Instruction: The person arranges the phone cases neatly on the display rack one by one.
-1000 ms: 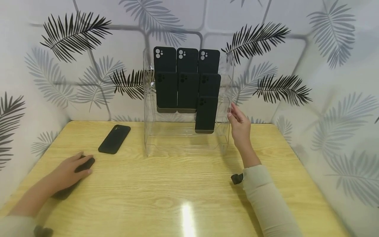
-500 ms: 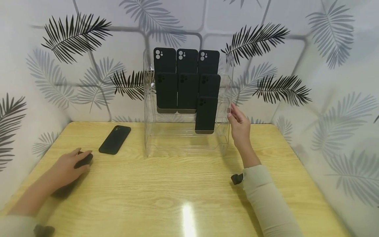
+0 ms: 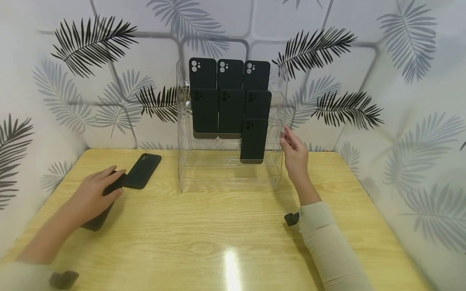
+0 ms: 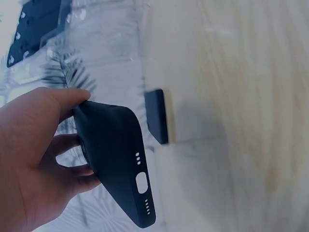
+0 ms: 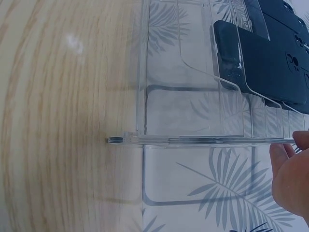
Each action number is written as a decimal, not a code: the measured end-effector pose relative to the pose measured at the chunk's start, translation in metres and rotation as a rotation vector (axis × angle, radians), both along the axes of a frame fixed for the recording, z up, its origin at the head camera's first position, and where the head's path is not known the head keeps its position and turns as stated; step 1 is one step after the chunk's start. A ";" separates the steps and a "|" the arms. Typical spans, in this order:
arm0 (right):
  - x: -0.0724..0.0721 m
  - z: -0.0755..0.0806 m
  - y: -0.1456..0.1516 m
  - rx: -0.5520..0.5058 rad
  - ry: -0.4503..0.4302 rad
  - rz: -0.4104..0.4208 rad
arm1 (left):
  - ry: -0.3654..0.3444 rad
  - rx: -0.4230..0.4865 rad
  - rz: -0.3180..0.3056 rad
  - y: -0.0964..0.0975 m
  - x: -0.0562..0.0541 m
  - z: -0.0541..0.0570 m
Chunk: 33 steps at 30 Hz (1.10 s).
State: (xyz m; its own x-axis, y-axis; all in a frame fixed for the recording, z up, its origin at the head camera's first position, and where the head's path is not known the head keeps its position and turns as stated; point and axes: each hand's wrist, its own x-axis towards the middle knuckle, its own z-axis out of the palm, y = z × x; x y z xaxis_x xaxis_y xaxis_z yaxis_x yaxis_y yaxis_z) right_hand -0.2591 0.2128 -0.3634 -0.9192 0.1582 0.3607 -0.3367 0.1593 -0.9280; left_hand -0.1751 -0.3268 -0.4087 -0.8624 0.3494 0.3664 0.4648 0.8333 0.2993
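Note:
A black phone case [image 4: 116, 145] is held up off the table by my left hand [image 3: 89, 196], thumb on one side and fingers on the other. Its bottom edge with the port cutout faces the left wrist camera. A second black phone case [image 3: 145, 171] lies flat on the table just beyond that hand. My right hand [image 3: 296, 158] pinches the right side panel [image 5: 203, 140] of a clear acrylic stepped rack [image 3: 179, 161]. Several black phone cases [image 3: 204, 111] lean on the rack's upper tiers, with one case [image 3: 254, 141] lower down at the right.
The rack stands toward the back of the light wood table [image 3: 204, 242], near a wall [image 3: 153, 52] with leaf patterns. Small dark straps [image 3: 291, 219] show at both wrists.
My left hand has lifted the phone case from the table's left side and brought it forward and right, toward the other case. The right hand stays put on the rack.

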 end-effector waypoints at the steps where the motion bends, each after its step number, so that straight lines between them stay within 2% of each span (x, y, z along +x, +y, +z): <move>1: 0.000 0.000 0.000 -0.001 0.002 0.001 | 0.008 0.008 -0.005 0.004 0.000 0.002; 5: -0.001 0.000 0.000 -0.002 0.009 0.002 | -0.009 0.044 -0.013 0.022 0.001 0.012; 11: 0.000 0.000 0.000 -0.002 0.009 0.003 | -0.079 0.089 -0.009 0.054 -0.001 0.028; 13: -0.006 -0.006 0.003 -0.006 0.010 -0.001 | -0.085 0.094 -0.004 0.065 -0.003 0.033; 15: -0.012 -0.013 0.005 -0.006 0.019 -0.009 | -0.071 0.099 -0.001 0.077 -0.005 0.037; 18: -0.022 -0.023 0.009 -0.006 0.036 -0.026 | -0.011 0.118 -0.008 0.093 -0.009 0.040; 21: -0.024 -0.024 0.008 -0.001 0.037 -0.040 | 0.043 0.138 -0.017 0.107 -0.013 0.041; 27: -0.023 -0.024 0.008 -0.027 0.026 -0.035 | 0.070 0.168 -0.015 0.128 -0.020 0.045; 33: -0.012 -0.013 0.005 -0.038 -0.001 -0.012 | 0.139 0.183 -0.030 0.148 -0.029 0.045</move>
State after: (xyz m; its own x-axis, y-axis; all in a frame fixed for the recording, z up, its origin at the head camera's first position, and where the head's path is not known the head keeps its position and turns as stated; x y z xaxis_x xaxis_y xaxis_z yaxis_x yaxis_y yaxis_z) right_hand -0.2714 0.2178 -0.3761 -0.9176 0.1824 0.3532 -0.3340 0.1281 -0.9338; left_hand -0.2041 -0.1789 -0.3641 -0.7898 0.2905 0.5402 0.5354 0.7563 0.3760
